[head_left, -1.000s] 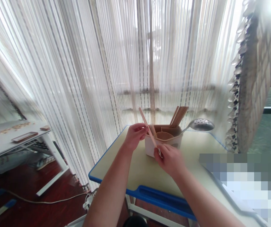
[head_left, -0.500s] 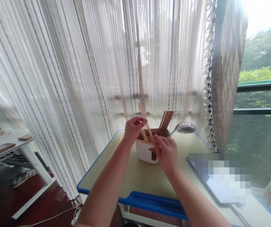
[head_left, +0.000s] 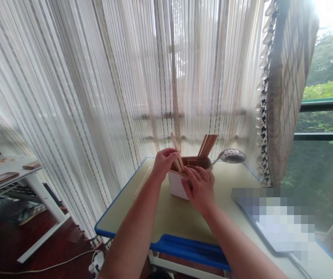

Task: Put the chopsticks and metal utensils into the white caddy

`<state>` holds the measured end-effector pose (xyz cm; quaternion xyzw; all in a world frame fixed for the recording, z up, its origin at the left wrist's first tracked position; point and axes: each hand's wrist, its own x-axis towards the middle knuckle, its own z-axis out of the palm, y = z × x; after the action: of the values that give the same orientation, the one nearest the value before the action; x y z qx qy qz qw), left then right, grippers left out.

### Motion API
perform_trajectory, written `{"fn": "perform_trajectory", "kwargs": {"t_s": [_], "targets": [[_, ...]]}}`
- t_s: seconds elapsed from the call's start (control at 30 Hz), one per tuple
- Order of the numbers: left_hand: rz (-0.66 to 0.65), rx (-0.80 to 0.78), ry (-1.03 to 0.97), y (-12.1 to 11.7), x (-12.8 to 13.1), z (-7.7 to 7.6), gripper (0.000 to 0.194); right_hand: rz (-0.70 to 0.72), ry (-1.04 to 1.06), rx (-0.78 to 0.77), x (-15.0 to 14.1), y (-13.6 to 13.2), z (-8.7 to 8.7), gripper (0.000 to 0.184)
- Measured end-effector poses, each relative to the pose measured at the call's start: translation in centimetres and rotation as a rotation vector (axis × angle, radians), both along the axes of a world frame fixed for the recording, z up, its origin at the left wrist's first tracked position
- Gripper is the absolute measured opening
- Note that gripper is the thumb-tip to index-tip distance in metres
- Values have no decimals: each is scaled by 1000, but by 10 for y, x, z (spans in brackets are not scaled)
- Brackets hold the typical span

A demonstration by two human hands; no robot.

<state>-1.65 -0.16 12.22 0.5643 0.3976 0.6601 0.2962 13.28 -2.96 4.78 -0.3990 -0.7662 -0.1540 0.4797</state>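
Note:
A pair of pale chopsticks [head_left: 174, 140] is pinched near its middle in my left hand [head_left: 164, 161]. They slant down into the front left of a white utensil holder [head_left: 176, 188] with a brown inside. My right hand [head_left: 199, 186] is at the holder's front, thumb against the outer wall and fingers over the rim. Its index fingertip is close to the lower part of the chopsticks; whether it touches them I cannot tell. Darker brown chopsticks [head_left: 208, 146] stand bunched in the back right compartment. A metal slotted spoon [head_left: 232, 155] leans out over the right side.
The holder stands on a pale table [head_left: 166, 224] with blue edging. A thin pale stick [head_left: 141, 182] lies left of my left forearm. To the right lies a tablet [head_left: 273, 228] with a cable, partly blurred out. Behind the table hangs a string curtain [head_left: 120, 97].
The pale chopsticks have gone lower into the holder with my left hand. My right thumb and fingers have moved from a pinch low on the chopsticks to the holder's front rim.

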Motion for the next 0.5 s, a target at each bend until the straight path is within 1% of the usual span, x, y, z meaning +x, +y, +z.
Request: {"fn": "perform_trajectory", "kwargs": {"t_s": [0.17,0.27,0.5], "targets": [[-4,-63,-28,-4,-2,-2,29,7,-21,9,0,1,-1,38],[-16,-74,-56,-6,-3,-3,31,12,-38,11,-1,1,-2,40],[-69,-71,-224,-1,-3,-5,30,34,-46,31,-1,1,-3,45]]}}
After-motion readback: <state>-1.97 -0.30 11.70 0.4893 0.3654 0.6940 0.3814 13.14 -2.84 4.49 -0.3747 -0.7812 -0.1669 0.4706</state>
